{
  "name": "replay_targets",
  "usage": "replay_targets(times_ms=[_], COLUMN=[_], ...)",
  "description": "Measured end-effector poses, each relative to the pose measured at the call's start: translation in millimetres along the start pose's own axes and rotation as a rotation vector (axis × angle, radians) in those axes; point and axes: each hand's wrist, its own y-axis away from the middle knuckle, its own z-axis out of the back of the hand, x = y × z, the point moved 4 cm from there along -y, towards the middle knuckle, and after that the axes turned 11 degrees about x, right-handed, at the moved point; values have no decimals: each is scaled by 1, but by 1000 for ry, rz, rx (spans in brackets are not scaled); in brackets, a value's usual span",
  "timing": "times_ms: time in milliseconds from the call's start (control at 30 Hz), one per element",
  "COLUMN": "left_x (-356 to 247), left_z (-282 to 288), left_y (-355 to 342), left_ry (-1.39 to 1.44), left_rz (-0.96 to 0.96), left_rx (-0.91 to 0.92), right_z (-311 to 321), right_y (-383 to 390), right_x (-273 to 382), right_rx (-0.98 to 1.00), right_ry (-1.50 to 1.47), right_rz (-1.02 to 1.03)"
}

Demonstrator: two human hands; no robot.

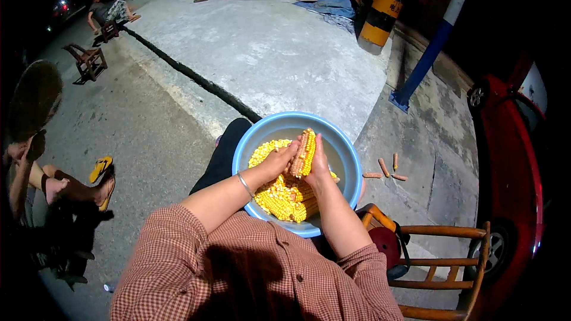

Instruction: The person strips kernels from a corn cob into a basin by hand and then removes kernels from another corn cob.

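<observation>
A blue basin (355,178) rests on my lap, with yellow corn ears and loose kernels (276,199) inside. Above the kernels, my right hand (318,157) grips a corn cob (303,153) held lengthwise; its surface shows yellow kernel rows beside pinkish stripped patches. My left hand (279,160), a metal bangle on its wrist, is closed against the same cob from the left, its fingertips partly hidden by the cob.
Bare cobs (385,167) lie right of the basin. A wooden chair (440,232), red car (508,160), blue pole (422,65), striped post (383,12) and blue sheet (333,3) are rightward. Seated people (104,15), a stool (86,59) and others' bare feet (101,193) are leftward and behind.
</observation>
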Motion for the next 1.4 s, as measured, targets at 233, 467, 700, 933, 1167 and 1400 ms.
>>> replay_targets(times_ms=[233,467,700,933,1167,1400], left_x=[-3,-2,-7,-15,-3,2], left_z=[3,9,6,3,11,9], left_y=[1,2,2,7,3,-6], left_ry=[-291,-58,-144,-264,-126,-77], left_rz=[60,-45,5,-1,-14,-21], left_rx=[85,-20,23,2,-100,-79], right_z=[-5,-7,-7,-4,-21,26], right_y=[1,2,-1,-1,8,-16], right_x=[-1,-5,-8,-7,0,-20], right_rx=[65,87,118,107,123,77], right_ry=[90,177,284,346,66,463], right_rz=[10,8,52,95,-10,114])
